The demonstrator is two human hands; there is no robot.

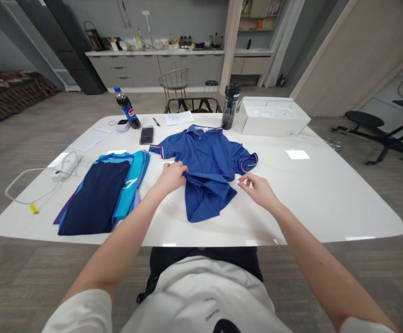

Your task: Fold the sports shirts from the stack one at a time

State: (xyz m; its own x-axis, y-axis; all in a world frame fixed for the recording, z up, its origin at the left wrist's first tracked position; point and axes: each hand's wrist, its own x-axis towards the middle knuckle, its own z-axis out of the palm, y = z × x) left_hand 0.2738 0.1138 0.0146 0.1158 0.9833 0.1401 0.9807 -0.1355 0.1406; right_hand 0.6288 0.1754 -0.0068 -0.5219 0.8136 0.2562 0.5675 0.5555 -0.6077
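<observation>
A blue polo shirt (pixel 206 162) lies on the white table (pixel 326 194), collar away from me, its lower part bunched into folds. My left hand (pixel 171 177) is closed on a fold at the shirt's left side. My right hand (pixel 258 188) hovers by the shirt's right edge, fingers loosely curled and apart, holding nothing.
A pile of folded dark and teal garments (pixel 104 192) lies at the left. Also on the table: a white cable (pixel 31 182), a cola bottle (pixel 127 108), a dark drinking bottle (pixel 229 106), an open white box (pixel 272 115), papers (pixel 179 117), a pen (pixel 156 122). Chairs stand behind.
</observation>
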